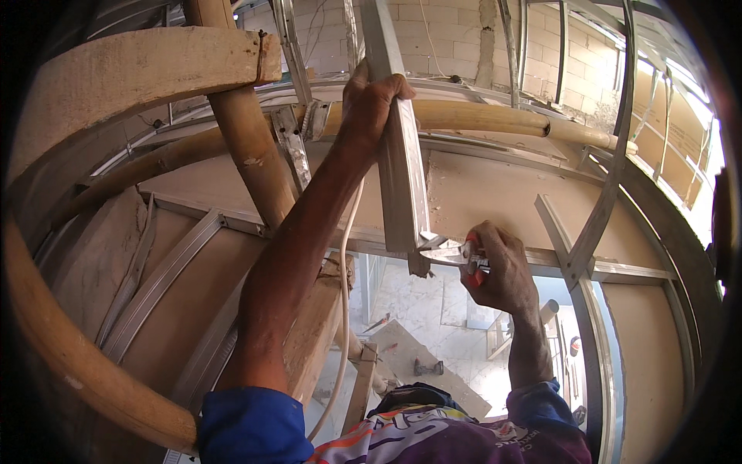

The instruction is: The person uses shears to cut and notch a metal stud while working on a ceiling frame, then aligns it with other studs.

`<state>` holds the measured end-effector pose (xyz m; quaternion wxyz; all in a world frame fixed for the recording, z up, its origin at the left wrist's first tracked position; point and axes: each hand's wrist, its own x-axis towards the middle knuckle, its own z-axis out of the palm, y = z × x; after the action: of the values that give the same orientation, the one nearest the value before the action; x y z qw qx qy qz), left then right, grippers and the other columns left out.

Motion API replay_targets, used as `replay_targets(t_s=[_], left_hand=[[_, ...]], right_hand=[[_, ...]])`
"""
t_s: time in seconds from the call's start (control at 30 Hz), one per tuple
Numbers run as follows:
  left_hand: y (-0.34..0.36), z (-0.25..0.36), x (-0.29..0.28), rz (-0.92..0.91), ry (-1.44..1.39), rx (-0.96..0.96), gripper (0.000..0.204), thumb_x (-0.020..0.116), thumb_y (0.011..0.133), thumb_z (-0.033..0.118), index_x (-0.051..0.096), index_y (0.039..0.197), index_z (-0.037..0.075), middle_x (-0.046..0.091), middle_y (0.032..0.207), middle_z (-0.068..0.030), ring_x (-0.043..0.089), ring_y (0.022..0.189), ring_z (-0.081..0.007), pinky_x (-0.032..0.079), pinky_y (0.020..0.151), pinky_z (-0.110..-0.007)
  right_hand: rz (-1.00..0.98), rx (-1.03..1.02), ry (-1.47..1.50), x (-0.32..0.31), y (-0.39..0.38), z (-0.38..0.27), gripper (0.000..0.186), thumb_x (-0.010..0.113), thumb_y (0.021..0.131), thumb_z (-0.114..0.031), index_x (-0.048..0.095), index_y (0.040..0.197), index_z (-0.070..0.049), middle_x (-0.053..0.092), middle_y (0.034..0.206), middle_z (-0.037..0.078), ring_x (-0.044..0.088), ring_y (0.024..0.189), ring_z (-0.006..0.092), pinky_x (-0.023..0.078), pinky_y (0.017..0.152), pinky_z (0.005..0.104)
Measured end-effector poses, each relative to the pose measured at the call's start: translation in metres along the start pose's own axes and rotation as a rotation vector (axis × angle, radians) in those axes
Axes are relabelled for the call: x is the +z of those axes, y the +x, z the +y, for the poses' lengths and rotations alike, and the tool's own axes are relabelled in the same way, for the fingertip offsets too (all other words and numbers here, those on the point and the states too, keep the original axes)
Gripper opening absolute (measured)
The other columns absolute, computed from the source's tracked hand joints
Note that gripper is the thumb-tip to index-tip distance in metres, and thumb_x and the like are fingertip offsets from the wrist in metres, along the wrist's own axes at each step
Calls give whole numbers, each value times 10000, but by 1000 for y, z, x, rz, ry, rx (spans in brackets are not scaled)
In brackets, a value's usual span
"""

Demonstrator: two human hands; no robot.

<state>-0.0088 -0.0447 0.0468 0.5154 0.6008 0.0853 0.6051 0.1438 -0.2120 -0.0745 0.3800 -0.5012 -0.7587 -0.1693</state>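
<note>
Metal channel (403,185) runs down the middle of the head view, with your left hand (372,108) wrapped round its upper length and your right hand (498,267) closed about red-handled snips (444,253), whose blades sit at the channel's lower right edge. Beneath that end you have 1 open gap down to the pale floor (413,305), while 1 bamboo pole (479,117) crosses behind the channel and 1 metal stud (593,340) stands apart, right of your right hand.

A pale block wall (456,31) rises behind, white marbled floor (413,298) lies below, and daylight (717,143) glares at right.
</note>
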Motion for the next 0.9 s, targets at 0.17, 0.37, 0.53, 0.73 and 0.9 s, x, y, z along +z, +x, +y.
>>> replay_targets(t_s=[0.17, 0.37, 0.53, 0.73, 0.9], left_hand=[[4, -5, -8, 38, -19, -70, 145, 582, 696, 116, 547, 755, -12, 508, 563, -104, 544, 410, -209, 467, 374, -306], [3, -4, -2, 21, -84, -135, 180, 586, 686, 132, 546, 791, -8, 503, 567, -103, 532, 401, -208, 458, 367, -305], [4, -3, -7, 71, -49, -93, 205, 592, 675, 135, 536, 799, -19, 492, 567, -96, 533, 407, -216, 455, 366, -317], [6, -5, -8, 131, -9, -93, 245, 590, 667, 134, 527, 834, -32, 508, 589, -114, 541, 421, -225, 459, 378, -332], [5, -6, -13, 115, -4, -88, 250, 594, 662, 133, 540, 843, -31, 512, 595, -120, 544, 422, -227, 465, 383, -330]], right_hand=[[169, 54, -62, 5, 2, -3, 376, 680, 565, 15, 481, 879, -44, 541, 796, 110, 578, 758, 294, 466, 636, 391], [102, 44, 180, 8, 2, -3, 351, 666, 579, 28, 501, 883, -30, 555, 790, 120, 594, 750, 298, 482, 622, 383], [118, 81, 74, 2, 2, -11, 323, 660, 594, 28, 503, 872, -22, 565, 780, 119, 602, 733, 293, 495, 628, 377], [185, 119, 105, 6, 2, -7, 265, 640, 636, 21, 497, 856, -18, 575, 782, 130, 612, 717, 276, 504, 625, 371], [67, 152, 242, 7, 1, -14, 231, 625, 653, 21, 492, 839, -10, 571, 737, 141, 616, 665, 285, 500, 601, 359]])
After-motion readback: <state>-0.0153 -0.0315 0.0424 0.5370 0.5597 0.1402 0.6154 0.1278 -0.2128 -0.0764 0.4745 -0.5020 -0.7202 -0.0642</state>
